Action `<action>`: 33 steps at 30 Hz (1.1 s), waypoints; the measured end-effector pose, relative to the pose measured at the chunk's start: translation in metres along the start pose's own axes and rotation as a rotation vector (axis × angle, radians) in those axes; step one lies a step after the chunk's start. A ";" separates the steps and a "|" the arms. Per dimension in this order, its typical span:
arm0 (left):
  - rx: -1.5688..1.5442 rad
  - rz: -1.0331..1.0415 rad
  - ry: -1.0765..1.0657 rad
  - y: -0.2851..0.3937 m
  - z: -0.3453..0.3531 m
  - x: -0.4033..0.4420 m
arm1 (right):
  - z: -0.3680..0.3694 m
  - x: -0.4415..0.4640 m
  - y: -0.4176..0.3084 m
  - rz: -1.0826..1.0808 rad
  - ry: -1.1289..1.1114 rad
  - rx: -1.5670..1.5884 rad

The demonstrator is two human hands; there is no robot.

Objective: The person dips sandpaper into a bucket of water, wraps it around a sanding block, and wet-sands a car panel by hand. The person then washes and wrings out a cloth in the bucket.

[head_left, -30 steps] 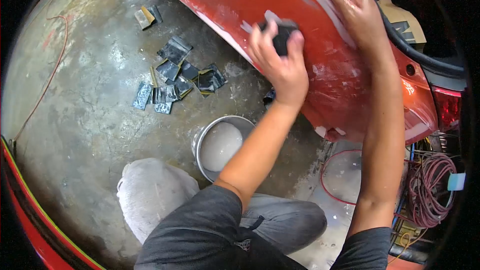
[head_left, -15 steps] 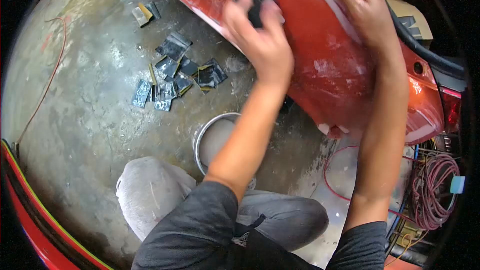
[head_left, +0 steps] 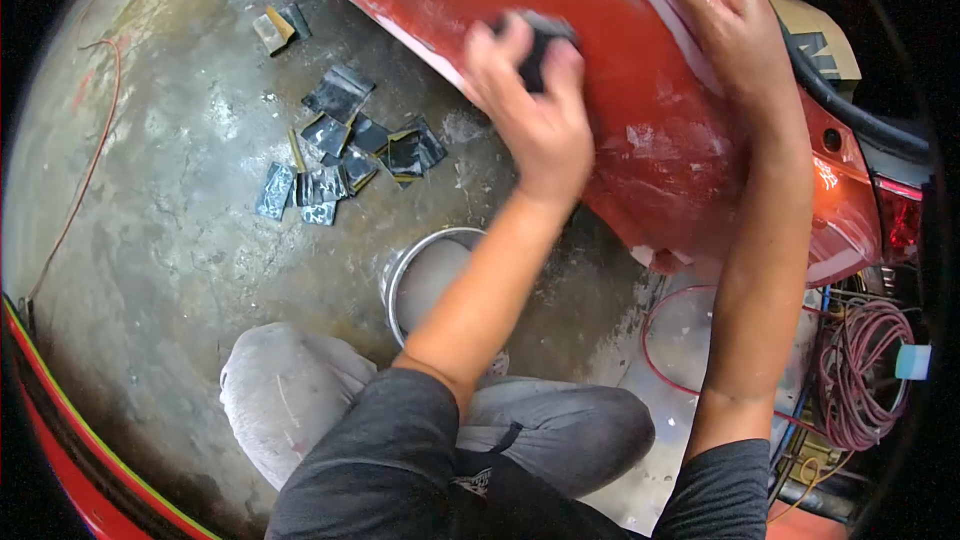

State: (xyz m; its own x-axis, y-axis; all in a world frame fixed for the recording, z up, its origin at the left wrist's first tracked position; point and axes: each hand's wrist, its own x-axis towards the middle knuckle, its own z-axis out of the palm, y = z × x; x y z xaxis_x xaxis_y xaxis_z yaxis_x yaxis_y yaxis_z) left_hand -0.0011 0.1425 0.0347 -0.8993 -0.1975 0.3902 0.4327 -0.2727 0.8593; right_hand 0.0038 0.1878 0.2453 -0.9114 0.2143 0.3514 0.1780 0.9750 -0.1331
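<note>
My left hand is closed around a dark sanding block held against the red car body panel; fingers and block are slightly blurred. The panel has whitish patches and a pale strip along its upper edge. Over that edge lies my right hand, its fingers apart and resting on the surface, holding nothing; some of its fingertips run out at the top of the view. Below my left forearm stands a round bucket of cloudy greyish liquid, partly covered by the arm.
Several pieces of dark sandpaper lie scattered on the wet concrete floor. A coiled reddish hose sits at the right, near a red tail light. Another red car part edges the lower left.
My left hand has moved slightly down and right across the panel with the sanding block. My right hand stays on the panel's edge. The whole view has shifted a little.
</note>
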 end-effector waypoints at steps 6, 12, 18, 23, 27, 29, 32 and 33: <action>0.114 -0.083 0.018 0.019 0.002 -0.020 | 0.007 0.001 0.019 -0.056 0.060 -0.028; -0.091 -0.267 0.121 -0.005 0.005 0.050 | 0.000 -0.005 -0.003 0.002 -0.022 0.075; 0.050 -0.089 0.011 0.017 0.002 -0.017 | 0.007 0.002 0.028 -0.120 0.069 -0.019; 0.002 -0.161 0.094 0.008 0.006 0.019 | 0.009 -0.010 -0.004 0.069 0.051 0.165; 0.048 -0.047 0.006 0.027 0.004 -0.016 | 0.007 0.002 0.029 -0.095 0.059 0.060; -0.014 -0.044 0.026 0.017 0.003 0.001 | 0.008 0.000 0.023 -0.059 0.063 0.093; -0.045 -0.140 0.050 0.006 0.004 0.046 | 0.013 -0.008 0.012 0.028 0.129 0.316; -0.068 -0.146 0.069 0.010 0.006 0.036 | 0.009 -0.001 0.030 -0.155 0.177 0.157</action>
State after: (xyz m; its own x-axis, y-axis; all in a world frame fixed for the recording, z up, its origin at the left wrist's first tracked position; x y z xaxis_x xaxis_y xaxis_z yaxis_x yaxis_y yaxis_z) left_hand -0.0297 0.1382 0.0591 -0.9474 -0.2144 0.2374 0.3033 -0.3657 0.8799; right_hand 0.0069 0.2161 0.2322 -0.8419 0.0838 0.5331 -0.0308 0.9788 -0.2024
